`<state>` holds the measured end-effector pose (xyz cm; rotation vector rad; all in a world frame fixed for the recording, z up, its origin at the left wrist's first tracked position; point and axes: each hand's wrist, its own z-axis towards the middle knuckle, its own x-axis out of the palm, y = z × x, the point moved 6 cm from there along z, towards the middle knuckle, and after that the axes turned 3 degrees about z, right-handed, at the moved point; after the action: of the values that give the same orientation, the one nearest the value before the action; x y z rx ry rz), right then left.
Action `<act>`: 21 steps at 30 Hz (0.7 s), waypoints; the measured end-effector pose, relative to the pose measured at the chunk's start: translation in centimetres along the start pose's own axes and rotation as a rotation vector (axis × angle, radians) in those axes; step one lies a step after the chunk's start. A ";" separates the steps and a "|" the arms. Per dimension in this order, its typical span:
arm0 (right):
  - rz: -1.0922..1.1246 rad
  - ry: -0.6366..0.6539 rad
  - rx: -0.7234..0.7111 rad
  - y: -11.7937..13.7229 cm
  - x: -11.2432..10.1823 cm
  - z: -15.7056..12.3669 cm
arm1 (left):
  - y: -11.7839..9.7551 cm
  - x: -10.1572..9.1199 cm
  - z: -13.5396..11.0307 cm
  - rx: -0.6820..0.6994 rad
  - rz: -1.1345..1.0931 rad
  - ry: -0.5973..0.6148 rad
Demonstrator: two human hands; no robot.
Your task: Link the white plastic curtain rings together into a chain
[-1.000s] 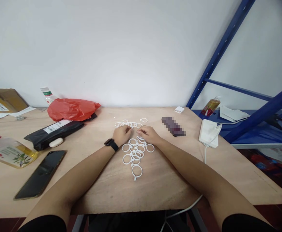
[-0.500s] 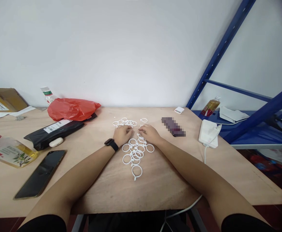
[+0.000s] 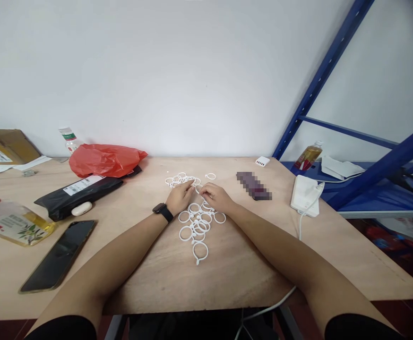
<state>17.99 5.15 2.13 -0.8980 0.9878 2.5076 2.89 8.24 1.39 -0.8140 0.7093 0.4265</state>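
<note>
A small white plastic curtain ring (image 3: 198,188) shows between my two hands, partly covered by fingers. My left hand (image 3: 178,197), with a black watch at its wrist, has its fingers closed at the ring's left side. From the right, my right hand (image 3: 218,196) pinches the same ring with thumb and fingertips. Just beyond my left hand lies a cluster of white rings (image 3: 181,175), partly hidden by it. Nearer me, several more rings with small eyelets (image 3: 200,227) are spread in an overlapping pile. One single ring (image 3: 211,176) lies apart beyond my right hand.
On the left are a dark phone (image 3: 59,257), an oil-coloured bottle (image 3: 13,222), a black parcel (image 3: 82,191), a white earphone case (image 3: 82,208) and a red bag (image 3: 105,159). A pixelated object (image 3: 253,185), a white power bank (image 3: 304,196) with cable and a blue rack (image 3: 320,75) stand right.
My right hand has shifted slightly left, toward my left hand. My left fingers have stretched forward a little, and a ring now shows between the hands. The near pile looks the same.
</note>
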 end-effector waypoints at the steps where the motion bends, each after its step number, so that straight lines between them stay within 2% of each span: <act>1: -0.009 0.011 -0.009 0.2 0.1 0.0 | -0.1 0.0 0.0 0.018 -0.027 -0.011; 8: -0.056 -0.028 0.038 -0.3 0.1 -0.2 | -0.5 -0.2 -0.5 0.132 -0.099 -0.112; 15: -0.016 -0.058 0.099 -0.9 0.1 -0.6 | -1.1 -0.3 -0.6 0.112 -0.172 -0.057; 21: -0.052 -0.078 0.064 -0.2 -0.3 -0.4 | -1.4 -0.3 -0.6 0.130 -0.156 -0.032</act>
<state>18.48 4.99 2.04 -0.7901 1.0006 2.4345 3.27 6.93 2.03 -0.7323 0.6323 0.2493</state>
